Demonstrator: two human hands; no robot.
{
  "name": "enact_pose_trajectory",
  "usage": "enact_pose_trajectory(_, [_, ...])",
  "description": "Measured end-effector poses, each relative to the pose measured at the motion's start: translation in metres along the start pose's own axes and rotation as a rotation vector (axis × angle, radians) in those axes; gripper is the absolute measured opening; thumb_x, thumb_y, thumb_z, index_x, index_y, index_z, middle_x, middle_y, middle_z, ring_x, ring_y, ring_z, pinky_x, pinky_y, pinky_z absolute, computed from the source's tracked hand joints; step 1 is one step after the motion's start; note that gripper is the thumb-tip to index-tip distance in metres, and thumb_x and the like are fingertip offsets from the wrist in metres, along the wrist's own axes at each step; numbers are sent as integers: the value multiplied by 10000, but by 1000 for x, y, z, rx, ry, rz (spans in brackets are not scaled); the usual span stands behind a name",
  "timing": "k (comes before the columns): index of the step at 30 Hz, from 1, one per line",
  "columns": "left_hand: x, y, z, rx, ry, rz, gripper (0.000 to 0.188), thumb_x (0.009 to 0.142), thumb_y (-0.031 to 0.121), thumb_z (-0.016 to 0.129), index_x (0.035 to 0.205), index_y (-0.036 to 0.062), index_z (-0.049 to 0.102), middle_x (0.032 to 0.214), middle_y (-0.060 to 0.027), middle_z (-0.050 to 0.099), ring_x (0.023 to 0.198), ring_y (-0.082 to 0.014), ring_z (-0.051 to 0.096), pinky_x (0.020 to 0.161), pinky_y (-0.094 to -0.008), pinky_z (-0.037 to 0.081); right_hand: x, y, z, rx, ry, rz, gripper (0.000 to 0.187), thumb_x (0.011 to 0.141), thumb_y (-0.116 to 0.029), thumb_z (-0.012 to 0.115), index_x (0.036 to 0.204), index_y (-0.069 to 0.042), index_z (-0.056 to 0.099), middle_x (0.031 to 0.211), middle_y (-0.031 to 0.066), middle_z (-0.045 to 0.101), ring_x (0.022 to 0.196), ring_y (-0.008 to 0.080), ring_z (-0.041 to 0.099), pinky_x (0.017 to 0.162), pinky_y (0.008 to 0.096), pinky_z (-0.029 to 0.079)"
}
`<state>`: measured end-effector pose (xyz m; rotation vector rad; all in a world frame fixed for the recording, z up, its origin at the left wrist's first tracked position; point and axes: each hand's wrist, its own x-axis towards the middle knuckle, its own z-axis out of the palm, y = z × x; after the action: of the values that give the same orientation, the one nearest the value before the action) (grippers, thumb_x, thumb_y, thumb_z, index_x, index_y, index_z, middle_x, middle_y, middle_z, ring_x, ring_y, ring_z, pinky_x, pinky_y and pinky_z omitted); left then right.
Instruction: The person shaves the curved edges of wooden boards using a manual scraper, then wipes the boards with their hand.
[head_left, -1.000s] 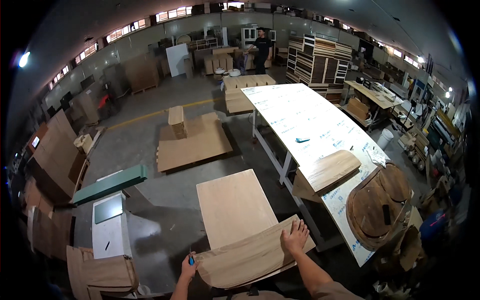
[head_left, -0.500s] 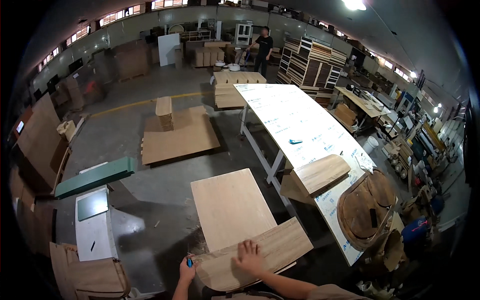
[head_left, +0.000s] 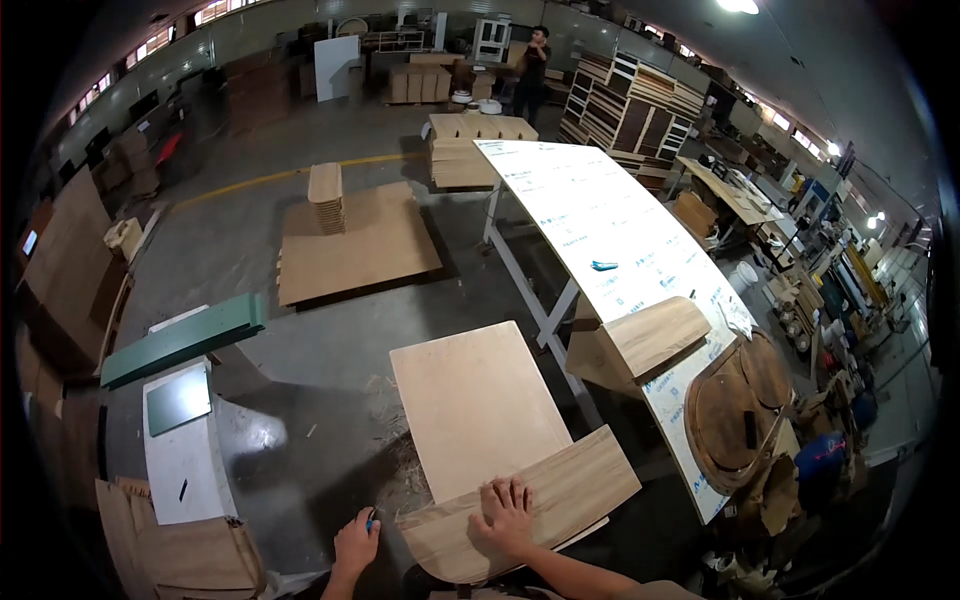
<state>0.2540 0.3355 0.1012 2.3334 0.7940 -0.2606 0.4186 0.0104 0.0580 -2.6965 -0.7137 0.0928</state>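
My right hand (head_left: 505, 520) lies flat, fingers spread, on a long wood-grain board (head_left: 580, 472) with a rounded left end. The board slants across the near edge of a larger pale rectangular panel (head_left: 480, 400). Just off the board's left end, my left hand (head_left: 356, 542) is closed around a small blue tool (head_left: 370, 519). Only a bit of the tool shows between the fingers, so its exact kind is hidden. A pale edge of another piece shows under the board's right side.
On the right, a white-topped table (head_left: 590, 215) bears a blue cutter-like tool (head_left: 603, 266), stacked wooden boards (head_left: 655, 335) and dark oval wooden pieces (head_left: 722, 425). Green boards (head_left: 185, 340) lie at left. Shavings (head_left: 405, 465) litter the floor. A person (head_left: 532, 75) stands far back.
My left hand has drawn slightly left and down, away from the board's end, with the blue tool. My right hand stays on the board. The far person has raised an arm.
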Motion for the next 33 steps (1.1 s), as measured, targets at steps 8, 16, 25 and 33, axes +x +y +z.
enact_pose_trajectory(8, [13, -12, -20, 131, -65, 121, 428, 1199, 426, 507, 1482, 138, 647, 1192, -228, 794, 1059, -496, 749, 910, -633, 595, 7, -5, -4, -21, 60, 9, 768, 984, -587, 708, 1657, -239, 583, 1742, 86, 498, 1670, 430, 326, 1373, 682, 157])
enact_pose_trajectory(16, [23, -5, -39, 271, -60, 113, 351, 1156, 379, 562, 1441, 204, 668, 1223, -197, 794, 1039, -457, 773, 902, -606, 617, 9, 6, 17, -55, 24, -26, 874, 940, -611, 751, 1682, -194, 554, 1760, 167, 466, 1650, 503, 332, 1350, 715, 198])
enact_pose_trajectory(25, [55, 3, -30, 336, -77, 295, 264, 1166, 297, 560, 1353, 159, 687, 1092, -124, 781, 952, -410, 769, 767, -556, 627, 11, 2, 22, -97, 17, -3, 777, 1012, -522, 698, 1701, -194, 551, 1812, 102, 439, 1704, 420, 302, 1384, 655, 170])
enact_pose_trajectory(33, [55, 16, -12, 463, -271, 388, 269, 1151, 325, 581, 1351, 183, 692, 1079, -99, 786, 940, -370, 788, 748, -538, 637, 12, 8, 27, -93, -2, 14, 774, 1015, -549, 676, 1707, -227, 548, 1829, 65, 417, 1732, 389, 256, 1404, 633, 126])
